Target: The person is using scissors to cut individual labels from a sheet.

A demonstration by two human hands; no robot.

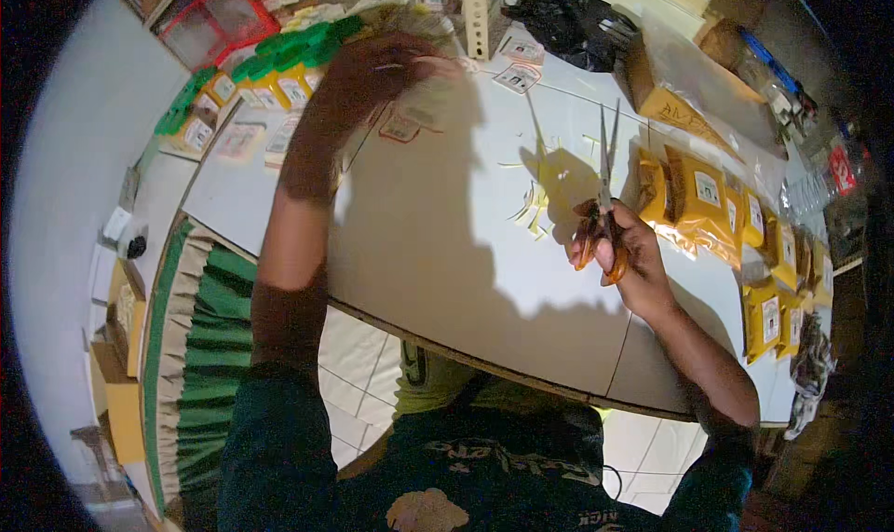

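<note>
My right hand (639,259) grips a pair of scissors (606,182) by its amber handles, with the blades pointing away from me and slightly apart. Thin yellowish paper trimmings (536,207) lie on the white tabletop (433,252) to the left of the scissors. My left hand (380,67) stretches across the far left part of the table, dark and blurred. Pale, blurred paper shows near its fingertips; whether they hold it is unclear. Below those fingers lies a red-bordered printed label (400,128). Another cut label (518,78) sits farther right.
Green-capped yellow containers (290,88) line the far left beside a red-framed box (220,25). Pouches of orange-yellow powder (702,189) cover the right side. A black plastic bag (569,25) and a perforated metal post (475,15) stand at the back.
</note>
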